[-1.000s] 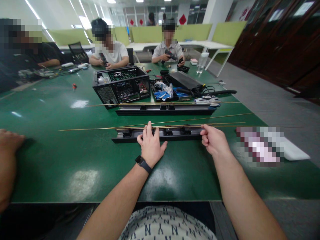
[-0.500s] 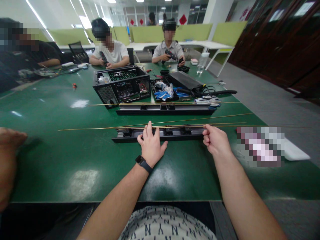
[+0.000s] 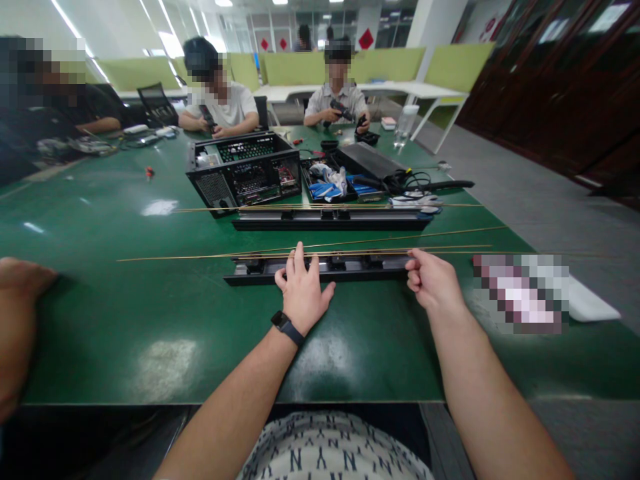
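Rods (image 3: 175, 258) lie beneath the spread fingers of the left grip (image 3: 301, 283), along the far side of the rail (image 3: 367, 273), and reach past the right grip (image 3: 431, 279), whose thumb and forefinger seem to pinch one. They look light, thin and springy, probably smooth enough to slide, easily bent if forced; a fingertip pinch just beside the right grip should suit, the rail's stiffer body lying between both grips.

We get bright light from long white ceiling strips (image 3: 67, 23) at upper left, pale glare on the glossy green tabletop (image 3: 110, 307), blur at far left, and dark brown wooden cabinets (image 3: 555, 93) stretched aslant.
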Motion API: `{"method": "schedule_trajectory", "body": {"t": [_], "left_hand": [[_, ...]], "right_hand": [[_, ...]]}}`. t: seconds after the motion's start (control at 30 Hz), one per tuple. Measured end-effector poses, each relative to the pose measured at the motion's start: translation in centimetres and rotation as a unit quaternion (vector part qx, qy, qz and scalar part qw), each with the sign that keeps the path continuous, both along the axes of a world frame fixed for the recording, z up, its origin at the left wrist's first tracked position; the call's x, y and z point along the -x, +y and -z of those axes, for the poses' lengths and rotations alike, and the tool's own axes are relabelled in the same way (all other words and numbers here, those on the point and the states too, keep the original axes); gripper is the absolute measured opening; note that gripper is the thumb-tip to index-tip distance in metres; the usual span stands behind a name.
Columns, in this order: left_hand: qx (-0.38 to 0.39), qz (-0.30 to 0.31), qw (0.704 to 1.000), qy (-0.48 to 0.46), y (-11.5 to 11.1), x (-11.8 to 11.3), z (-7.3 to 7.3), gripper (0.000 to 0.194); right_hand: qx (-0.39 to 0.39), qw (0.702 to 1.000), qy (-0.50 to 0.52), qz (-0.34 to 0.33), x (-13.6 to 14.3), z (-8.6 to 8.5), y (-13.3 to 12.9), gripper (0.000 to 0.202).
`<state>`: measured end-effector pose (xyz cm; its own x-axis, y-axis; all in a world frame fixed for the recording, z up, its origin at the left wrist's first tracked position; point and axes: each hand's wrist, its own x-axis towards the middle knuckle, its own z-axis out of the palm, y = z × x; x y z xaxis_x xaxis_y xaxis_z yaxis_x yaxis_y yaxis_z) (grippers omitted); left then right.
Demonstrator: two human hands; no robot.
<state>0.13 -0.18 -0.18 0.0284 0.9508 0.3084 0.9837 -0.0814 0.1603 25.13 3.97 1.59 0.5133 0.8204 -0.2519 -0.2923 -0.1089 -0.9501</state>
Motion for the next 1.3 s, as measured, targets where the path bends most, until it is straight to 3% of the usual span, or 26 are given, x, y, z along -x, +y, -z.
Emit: {"method": "schedule_trajectory", "body": {"t": [0.6,0.97,1.3], "left_hand": [[0.003,0.001,1.000,-0.003,0.01,-0.08,-0.03,0.069],[0.000,-0.005,1.000,0.004,-0.04,-0.15,-0.03,0.069],[0.003,0.000,1.000,-0.005,-0.09,-0.10,-0.16,0.068]], "right_hand": [[0.004,1.000,0.009,-0.030,0.54,-0.19,-0.26,0.008],[0.000,1.000,0.004,0.007,0.19,-0.17,0.02,0.010],[-0.001,1.000,0.001,0.002,0.02,-0.08,-0.04,0.010]]}}
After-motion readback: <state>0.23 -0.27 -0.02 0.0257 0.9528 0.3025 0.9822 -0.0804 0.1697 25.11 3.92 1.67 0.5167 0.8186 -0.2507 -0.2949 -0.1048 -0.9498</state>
